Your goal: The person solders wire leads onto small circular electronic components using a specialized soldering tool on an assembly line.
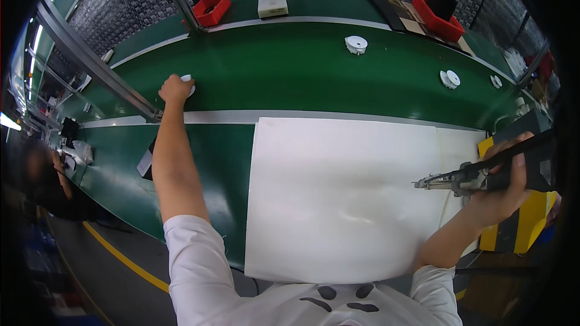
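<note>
On the green conveyor belt at the far left, my left hand (175,89) is closed on a white round part (190,87), most of which my fingers hide. At the right, my right hand (506,186) grips a black hand tool with a slim metal nose (450,180). Its nose points left above the white sheet (338,199). Other white round parts lie on the belt: one at the back centre (356,44), another to the right (449,79), and a smaller-looking one at the far right (496,81).
Behind the belt stand a red bin (212,9), a white box (273,7) and another red bin (438,19). A metal post (99,54) rises at the left. Near my left forearm lies a grey-and-black box (145,164). A person (51,175) is at the far left.
</note>
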`<act>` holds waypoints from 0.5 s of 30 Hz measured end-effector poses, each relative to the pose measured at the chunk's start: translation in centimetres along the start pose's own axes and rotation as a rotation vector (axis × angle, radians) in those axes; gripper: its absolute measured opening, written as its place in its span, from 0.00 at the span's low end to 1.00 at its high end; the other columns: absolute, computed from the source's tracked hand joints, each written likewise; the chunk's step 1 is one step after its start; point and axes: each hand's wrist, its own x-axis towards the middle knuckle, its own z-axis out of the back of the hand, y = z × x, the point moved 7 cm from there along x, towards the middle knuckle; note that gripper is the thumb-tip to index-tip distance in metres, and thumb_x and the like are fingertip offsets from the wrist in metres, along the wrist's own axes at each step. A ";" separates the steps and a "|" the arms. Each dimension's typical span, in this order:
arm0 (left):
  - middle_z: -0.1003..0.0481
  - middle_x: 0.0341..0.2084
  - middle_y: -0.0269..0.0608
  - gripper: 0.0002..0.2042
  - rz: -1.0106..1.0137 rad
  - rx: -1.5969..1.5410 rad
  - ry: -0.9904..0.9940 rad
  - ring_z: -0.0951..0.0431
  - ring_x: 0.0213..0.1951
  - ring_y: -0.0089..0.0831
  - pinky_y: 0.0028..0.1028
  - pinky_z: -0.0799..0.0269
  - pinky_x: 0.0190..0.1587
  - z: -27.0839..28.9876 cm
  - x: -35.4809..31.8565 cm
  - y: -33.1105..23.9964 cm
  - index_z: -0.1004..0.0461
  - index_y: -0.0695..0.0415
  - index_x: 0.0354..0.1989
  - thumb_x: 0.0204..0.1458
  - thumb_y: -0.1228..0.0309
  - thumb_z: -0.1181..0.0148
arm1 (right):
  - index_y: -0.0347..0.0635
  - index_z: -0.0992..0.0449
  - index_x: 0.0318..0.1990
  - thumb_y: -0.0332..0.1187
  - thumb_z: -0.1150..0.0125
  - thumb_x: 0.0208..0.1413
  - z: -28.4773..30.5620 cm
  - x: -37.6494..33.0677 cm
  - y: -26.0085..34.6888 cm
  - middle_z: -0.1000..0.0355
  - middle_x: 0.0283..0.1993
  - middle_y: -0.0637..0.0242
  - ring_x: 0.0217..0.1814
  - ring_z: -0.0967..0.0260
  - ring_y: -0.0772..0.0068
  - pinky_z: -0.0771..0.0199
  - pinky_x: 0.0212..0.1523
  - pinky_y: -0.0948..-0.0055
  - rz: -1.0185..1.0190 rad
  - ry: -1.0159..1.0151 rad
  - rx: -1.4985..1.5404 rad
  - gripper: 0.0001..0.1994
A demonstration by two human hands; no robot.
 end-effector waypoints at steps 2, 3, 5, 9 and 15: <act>0.20 0.48 0.52 0.36 -0.096 -0.061 -0.078 0.19 0.51 0.49 0.44 0.27 0.56 1.6 -1.1 -1.2 0.24 0.55 0.57 0.41 0.46 0.31 | 0.23 0.28 0.49 0.32 0.44 0.55 -0.3 0.2 0.0 0.32 0.28 0.61 0.20 0.43 0.79 0.44 0.24 0.79 -0.017 0.032 0.034 0.19; 0.19 0.47 0.53 0.38 -0.206 -0.127 -0.165 0.19 0.50 0.49 0.43 0.26 0.55 2.7 -1.8 -2.6 0.26 0.55 0.60 0.38 0.48 0.29 | 0.23 0.28 0.48 0.32 0.44 0.55 -0.4 0.3 0.0 0.32 0.28 0.60 0.20 0.43 0.79 0.44 0.24 0.79 -0.023 0.051 0.065 0.19; 0.19 0.46 0.55 0.43 -0.418 -0.340 -0.161 0.19 0.50 0.51 0.41 0.24 0.54 3.4 -3.5 -6.4 0.31 0.56 0.63 0.34 0.51 0.26 | 0.22 0.28 0.48 0.32 0.44 0.55 -0.3 0.1 -0.2 0.31 0.29 0.59 0.20 0.42 0.79 0.43 0.25 0.79 -0.018 0.061 0.067 0.19; 0.21 0.40 0.54 0.35 -0.935 -0.649 -0.260 0.21 0.43 0.51 0.44 0.25 0.50 7.9 -17.3 -16.8 0.28 0.55 0.61 0.39 0.61 0.29 | 0.21 0.28 0.49 0.31 0.43 0.53 0.3 -0.4 -0.6 0.27 0.31 0.54 0.20 0.39 0.77 0.39 0.25 0.79 -0.016 -0.008 0.017 0.20; 0.24 0.53 0.47 0.28 -1.297 -0.905 -0.105 0.26 0.58 0.47 0.44 0.36 0.60 4.7 -35.4 -21.2 0.30 0.54 0.46 0.37 0.68 0.20 | 0.22 0.28 0.52 0.30 0.39 0.51 -1.0 -0.7 -0.5 0.26 0.36 0.55 0.21 0.36 0.76 0.35 0.25 0.79 -0.090 -0.021 -0.036 0.23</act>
